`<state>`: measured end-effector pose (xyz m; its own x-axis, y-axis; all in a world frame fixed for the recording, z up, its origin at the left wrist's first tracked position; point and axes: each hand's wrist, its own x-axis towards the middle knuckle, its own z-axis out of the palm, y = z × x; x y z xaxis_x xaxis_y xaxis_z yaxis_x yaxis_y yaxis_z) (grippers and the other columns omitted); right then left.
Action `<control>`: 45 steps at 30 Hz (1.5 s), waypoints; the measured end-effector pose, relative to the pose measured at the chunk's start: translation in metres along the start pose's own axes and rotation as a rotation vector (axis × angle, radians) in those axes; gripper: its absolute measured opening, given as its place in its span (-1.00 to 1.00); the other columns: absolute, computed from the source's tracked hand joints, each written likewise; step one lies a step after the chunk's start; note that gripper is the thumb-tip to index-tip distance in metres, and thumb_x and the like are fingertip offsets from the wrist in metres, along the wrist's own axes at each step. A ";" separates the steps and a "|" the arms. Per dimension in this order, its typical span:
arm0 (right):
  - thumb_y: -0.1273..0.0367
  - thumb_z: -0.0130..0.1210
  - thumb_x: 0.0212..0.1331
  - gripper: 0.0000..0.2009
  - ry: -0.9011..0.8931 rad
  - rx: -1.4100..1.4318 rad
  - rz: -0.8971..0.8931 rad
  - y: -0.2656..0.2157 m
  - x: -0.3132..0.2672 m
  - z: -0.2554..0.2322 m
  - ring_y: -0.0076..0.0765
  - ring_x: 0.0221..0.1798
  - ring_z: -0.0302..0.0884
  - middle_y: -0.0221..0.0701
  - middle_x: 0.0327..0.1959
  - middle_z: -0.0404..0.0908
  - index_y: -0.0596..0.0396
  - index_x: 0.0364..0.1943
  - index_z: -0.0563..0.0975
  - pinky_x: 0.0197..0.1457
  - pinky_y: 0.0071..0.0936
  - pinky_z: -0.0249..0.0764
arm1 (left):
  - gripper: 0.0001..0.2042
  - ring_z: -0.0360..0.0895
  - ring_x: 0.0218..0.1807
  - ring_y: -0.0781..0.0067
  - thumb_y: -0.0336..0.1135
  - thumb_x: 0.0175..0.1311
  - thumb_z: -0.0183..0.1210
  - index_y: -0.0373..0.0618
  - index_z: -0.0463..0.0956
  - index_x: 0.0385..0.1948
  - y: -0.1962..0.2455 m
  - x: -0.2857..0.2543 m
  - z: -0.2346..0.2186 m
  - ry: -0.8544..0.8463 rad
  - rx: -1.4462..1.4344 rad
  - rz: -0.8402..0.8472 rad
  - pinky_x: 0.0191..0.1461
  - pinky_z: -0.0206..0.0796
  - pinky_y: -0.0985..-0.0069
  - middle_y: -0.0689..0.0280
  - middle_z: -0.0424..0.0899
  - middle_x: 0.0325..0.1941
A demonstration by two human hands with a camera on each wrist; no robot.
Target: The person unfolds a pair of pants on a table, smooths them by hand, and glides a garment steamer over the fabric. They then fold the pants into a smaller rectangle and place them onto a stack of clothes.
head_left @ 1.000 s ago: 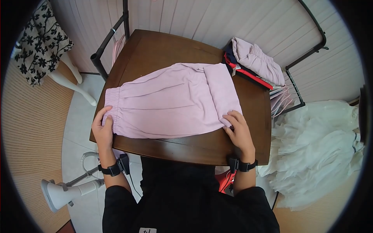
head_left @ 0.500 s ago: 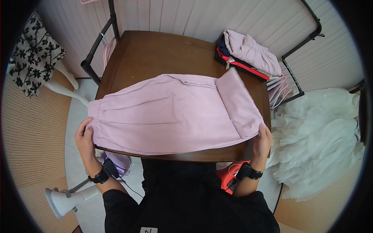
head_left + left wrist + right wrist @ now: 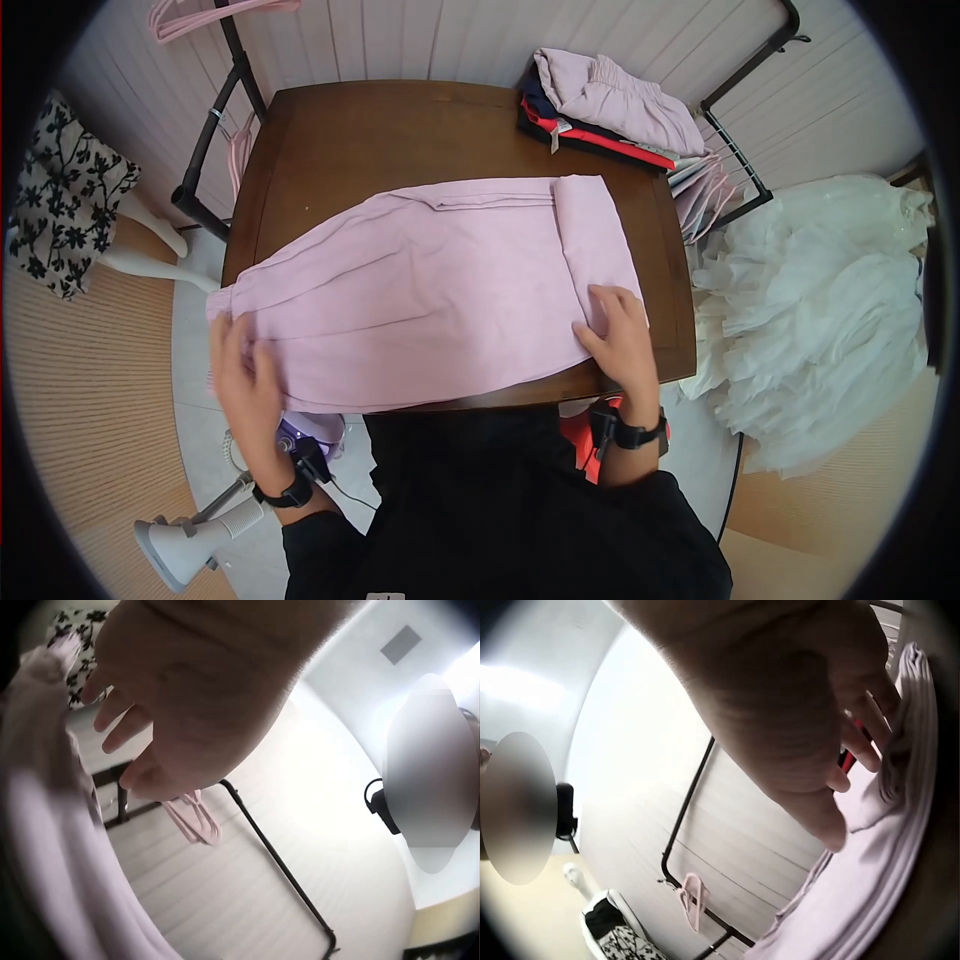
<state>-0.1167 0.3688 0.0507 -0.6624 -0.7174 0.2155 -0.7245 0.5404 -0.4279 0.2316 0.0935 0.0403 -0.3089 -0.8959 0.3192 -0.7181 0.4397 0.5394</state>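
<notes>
A pale pink garment (image 3: pixel 430 290) lies across the brown table (image 3: pixel 400 130), its gathered waistband at the left hanging past the table edge and its right end folded over in a band. My left hand (image 3: pixel 248 385) is over the waistband end, fingers spread and slightly blurred. My right hand (image 3: pixel 625 340) rests on the folded band near its lower corner, fingers loosely bent. In the left wrist view the left hand (image 3: pixel 195 697) has its fingers apart beside the cloth (image 3: pixel 60 855). The right wrist view shows the right hand (image 3: pixel 780 712) with its fingers against the folded layers (image 3: pixel 855 877).
A stack of folded clothes (image 3: pixel 610 110) sits at the table's back right corner. Black rack bars (image 3: pixel 205 150) with pink hangers stand at both sides. A white ruffled dress (image 3: pixel 800 310) is at the right, a steamer head (image 3: pixel 175 550) at the lower left, a patterned skirt (image 3: pixel 70 200) at the far left.
The garment has shifted left, and its folded right end lies straighter. My left hand has let go of the waistband. My right hand has released the corner and moved left onto the fold.
</notes>
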 end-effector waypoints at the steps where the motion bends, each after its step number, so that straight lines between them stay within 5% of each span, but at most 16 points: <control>1: 0.41 0.26 0.01 -0.55 0.005 -0.208 -0.078 0.003 0.003 0.009 -0.07 0.05 0.51 -0.08 0.09 0.51 0.14 0.07 0.53 0.02 -0.30 0.50 | -0.60 0.23 0.41 -0.18 -0.34 0.25 0.19 -0.19 0.50 0.14 0.003 -0.002 0.010 -0.053 -0.065 -0.002 0.45 0.05 0.16 -0.06 0.29 0.41; 3: 0.43 0.19 0.01 -0.58 0.078 -0.205 -0.086 0.021 0.009 0.019 -0.04 -0.12 0.56 -0.08 -0.06 0.57 0.14 0.05 0.54 -0.06 -0.26 0.52 | -0.52 0.12 0.47 -0.16 -0.22 0.25 0.21 -0.11 0.45 0.22 -0.008 -0.008 0.027 -0.090 0.140 0.110 0.50 -0.09 0.07 -0.02 0.21 0.47; 6: 0.55 0.01 0.04 -0.64 0.017 0.516 0.279 0.053 0.016 -0.001 -0.51 -0.44 0.46 -0.46 -0.50 0.51 0.20 -0.01 0.56 -0.34 -0.56 0.42 | -0.47 0.03 0.52 -0.12 -0.13 0.25 0.22 -0.02 0.43 0.27 -0.009 -0.012 0.032 -0.059 0.385 0.158 0.50 -0.16 -0.03 0.03 0.16 0.51; 7: 0.58 -0.03 0.06 -0.65 0.078 0.627 0.379 0.059 0.019 -0.017 -0.70 -0.41 0.38 -0.57 -0.43 0.47 0.21 -0.02 0.56 -0.39 -0.70 0.30 | -0.46 0.02 0.53 -0.12 -0.11 0.24 0.21 0.01 0.42 0.28 -0.012 -0.011 0.029 -0.075 0.380 0.161 0.50 -0.17 -0.07 0.05 0.15 0.52; 10: 0.57 0.01 0.14 -0.69 0.373 0.857 0.460 0.121 0.012 -0.040 -0.70 -0.44 0.34 -0.57 -0.38 0.49 0.19 0.00 0.55 -0.39 -0.71 0.23 | -0.45 0.01 0.53 -0.12 -0.10 0.23 0.22 0.05 0.41 0.29 -0.024 -0.005 0.023 -0.090 0.383 0.165 0.50 -0.18 -0.09 0.08 0.13 0.54; 16: 0.54 0.03 0.22 -0.72 0.442 0.249 0.609 0.205 -0.048 -0.045 -0.57 -0.25 0.50 -0.44 -0.28 0.59 0.21 0.01 0.54 -0.16 -0.59 0.43 | -0.44 -0.03 0.55 -0.14 -0.13 0.21 0.23 0.04 0.41 0.29 -0.034 0.005 0.012 -0.147 0.374 0.154 0.53 -0.26 -0.09 0.10 0.11 0.55; 21: 0.50 0.16 0.18 -0.66 0.261 0.315 0.384 0.096 -0.039 -0.043 -0.40 -0.12 0.57 -0.32 -0.11 0.60 0.19 0.07 0.52 0.04 -0.48 0.47 | -0.42 -0.09 0.56 -0.18 -0.12 0.22 0.23 0.05 0.38 0.32 -0.021 -0.002 0.029 -0.169 0.302 0.131 0.53 -0.31 -0.13 0.06 0.09 0.55; 23: 0.43 0.27 0.03 -0.55 0.127 0.093 0.168 0.070 -0.026 -0.040 -0.13 0.01 0.53 -0.15 -0.02 0.55 0.16 0.08 0.52 0.10 -0.32 0.46 | -0.40 -0.11 0.56 -0.22 -0.08 0.24 0.22 0.08 0.35 0.35 -0.010 -0.004 0.036 -0.155 0.392 0.076 0.52 -0.33 -0.18 0.04 0.09 0.55; 26: 0.42 0.27 0.01 -0.55 0.069 -0.141 -0.002 0.071 -0.017 -0.023 -0.09 0.02 0.51 -0.15 -0.03 0.56 0.17 0.06 0.53 0.12 -0.30 0.44 | -0.39 -0.12 0.56 -0.23 -0.04 0.26 0.21 0.12 0.32 0.37 -0.026 -0.003 0.042 -0.150 0.423 0.114 0.51 -0.35 -0.22 0.06 0.09 0.55; 29: 0.44 0.20 0.05 -0.58 0.068 -0.213 0.106 0.083 -0.009 -0.021 -0.18 0.03 0.56 -0.14 -0.08 0.59 0.16 0.08 0.52 0.09 -0.41 0.45 | -0.38 -0.13 0.57 -0.20 -0.02 0.26 0.20 0.14 0.31 0.38 -0.035 0.001 0.039 -0.155 0.419 0.111 0.51 -0.36 -0.22 0.07 0.08 0.56; 31: 0.50 0.10 0.09 -0.64 0.015 0.091 0.369 0.087 -0.003 -0.035 -0.32 -0.08 0.58 -0.23 -0.12 0.63 0.20 0.03 0.53 0.05 -0.47 0.45 | -0.38 -0.14 0.57 -0.19 -0.02 0.26 0.19 0.15 0.30 0.38 -0.039 0.006 0.036 -0.160 0.426 0.094 0.51 -0.35 -0.22 0.08 0.08 0.56; 32: 0.54 0.06 0.04 -0.65 0.177 0.328 0.270 0.108 -0.001 -0.031 -0.45 -0.40 0.49 -0.36 -0.33 0.61 0.20 -0.02 0.56 -0.26 -0.49 0.44 | -0.38 -0.15 0.58 -0.18 -0.02 0.27 0.19 0.15 0.30 0.39 -0.042 0.008 0.035 -0.170 0.432 0.080 0.51 -0.35 -0.22 0.09 0.07 0.57; 37: 0.55 0.02 0.11 -0.62 0.403 0.577 0.588 0.223 -0.017 -0.069 -0.60 -0.32 0.46 -0.46 -0.32 0.57 0.21 0.07 0.52 -0.24 -0.62 0.38 | -0.38 -0.15 0.58 -0.18 -0.02 0.28 0.18 0.15 0.28 0.40 -0.050 0.012 0.027 -0.210 0.434 0.057 0.50 -0.33 -0.23 0.10 0.04 0.58; 39: 0.53 0.06 0.12 -0.60 0.416 0.441 0.910 0.244 -0.028 -0.079 -0.53 -0.26 0.53 -0.39 -0.31 0.59 0.22 0.10 0.50 -0.19 -0.59 0.42 | -0.38 -0.16 0.58 -0.18 -0.03 0.28 0.17 0.14 0.27 0.40 -0.047 0.010 0.026 -0.214 0.441 0.070 0.50 -0.33 -0.23 0.10 0.03 0.58; 42: 0.45 0.14 0.13 -0.59 0.398 0.130 0.715 0.267 -0.046 -0.078 -0.44 -0.15 0.58 -0.30 -0.19 0.62 0.22 0.12 0.49 -0.14 -0.52 0.47 | -0.41 -0.12 0.57 -0.18 -0.11 0.28 0.17 0.11 0.30 0.38 -0.040 0.009 0.025 -0.211 0.436 0.056 0.50 -0.31 -0.22 0.07 0.07 0.56; 45: 0.36 0.21 0.13 -0.54 0.314 0.119 0.446 0.181 -0.027 -0.066 -0.26 -0.09 0.60 -0.20 -0.06 0.60 0.22 0.13 0.48 -0.07 -0.35 0.52 | -0.45 -0.08 0.56 -0.18 -0.18 0.26 0.17 0.07 0.35 0.34 -0.017 0.015 0.024 -0.244 0.401 0.079 0.50 -0.29 -0.20 0.04 0.11 0.54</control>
<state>-0.2428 0.5155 0.0253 -0.9381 -0.2555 0.2339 -0.3464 0.6953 -0.6297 0.2241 0.0711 0.0175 -0.4756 -0.8701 0.1292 -0.8555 0.4917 0.1625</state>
